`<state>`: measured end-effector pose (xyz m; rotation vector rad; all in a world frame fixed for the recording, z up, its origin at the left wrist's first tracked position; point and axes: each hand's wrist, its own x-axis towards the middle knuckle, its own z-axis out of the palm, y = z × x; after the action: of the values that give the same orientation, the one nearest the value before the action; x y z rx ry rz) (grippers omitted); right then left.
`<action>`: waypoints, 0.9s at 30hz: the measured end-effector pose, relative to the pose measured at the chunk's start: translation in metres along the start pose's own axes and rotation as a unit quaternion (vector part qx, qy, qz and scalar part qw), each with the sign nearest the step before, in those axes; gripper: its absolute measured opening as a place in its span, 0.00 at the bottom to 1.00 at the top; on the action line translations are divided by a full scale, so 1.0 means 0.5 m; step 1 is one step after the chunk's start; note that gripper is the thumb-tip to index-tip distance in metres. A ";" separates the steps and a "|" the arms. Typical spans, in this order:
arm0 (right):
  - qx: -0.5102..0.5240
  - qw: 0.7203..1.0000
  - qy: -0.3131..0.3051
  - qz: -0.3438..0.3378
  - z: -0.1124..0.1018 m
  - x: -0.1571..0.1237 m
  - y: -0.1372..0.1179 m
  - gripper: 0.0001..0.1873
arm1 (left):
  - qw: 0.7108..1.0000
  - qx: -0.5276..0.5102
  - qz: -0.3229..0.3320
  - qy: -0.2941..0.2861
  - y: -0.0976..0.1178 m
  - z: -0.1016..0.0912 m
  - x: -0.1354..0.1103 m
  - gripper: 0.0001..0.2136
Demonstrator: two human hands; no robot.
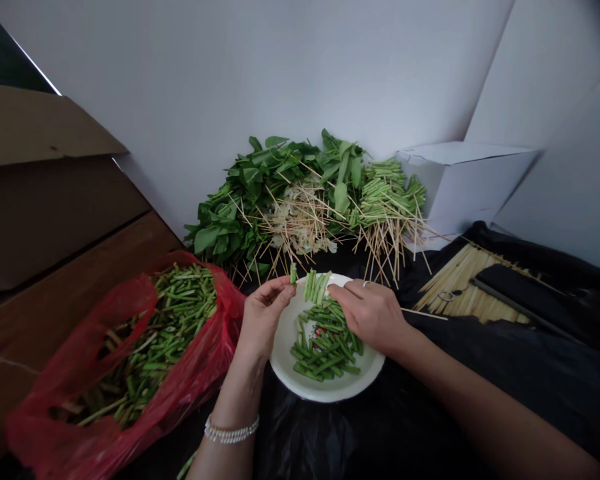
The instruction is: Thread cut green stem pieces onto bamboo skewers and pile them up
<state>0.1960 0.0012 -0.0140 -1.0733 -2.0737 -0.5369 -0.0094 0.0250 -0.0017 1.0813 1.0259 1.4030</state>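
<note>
Over the far rim of a white bowl [325, 393], both my hands work close together. My left hand [266, 310] pinches one short cut green stem piece [293, 273] upright between thumb and fingertips. My right hand [373, 310] is closed around a thin wooden skewer [425, 313], whose end sticks out to the right past the wrist. Several pale green stem pieces [316, 287] sit side by side on it, left of my fingers. Loose cut green stems [330, 353] lie in the bowl below; its patterned bottom shows between them.
A red plastic bag [225, 300] full of cut stems stands at left. Behind the bowl lie leafy greens [260, 173] and loaded skewers [385, 193], sticks pointing towards me. Bare skewers [460, 280] and a black case [525, 300] lie right, near a white box [480, 173].
</note>
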 end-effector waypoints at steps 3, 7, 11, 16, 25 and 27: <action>0.005 1.000 0.005 0.000 0.000 0.000 0.001 0.16 | 1.000 -0.013 -0.004 0.015 0.002 0.001 0.002 0.12; 0.024 1.000 0.001 -0.008 0.001 0.000 0.000 0.16 | 0.995 -0.081 -0.059 0.010 0.013 0.006 0.000 0.14; 0.035 0.999 -0.001 -0.013 0.001 0.000 -0.001 0.16 | 0.988 -0.117 -0.100 -0.003 0.022 0.011 -0.005 0.14; 0.039 0.999 -0.010 -0.013 -0.001 0.000 -0.001 0.16 | 0.986 -0.120 -0.115 -0.013 0.023 0.016 -0.009 0.14; 0.043 0.999 -0.012 -0.018 0.002 -0.002 0.000 0.15 | 0.988 -0.099 -0.106 -0.043 0.014 0.019 -0.011 0.12; 0.037 0.999 -0.010 -0.014 0.002 -0.002 -0.001 0.15 | 0.990 -0.088 -0.097 -0.055 0.011 0.021 -0.013 0.12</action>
<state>0.1955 0.0012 -0.0155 -1.0121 -2.1113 -0.4614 0.0001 0.0181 0.0057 0.8941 0.8848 1.2397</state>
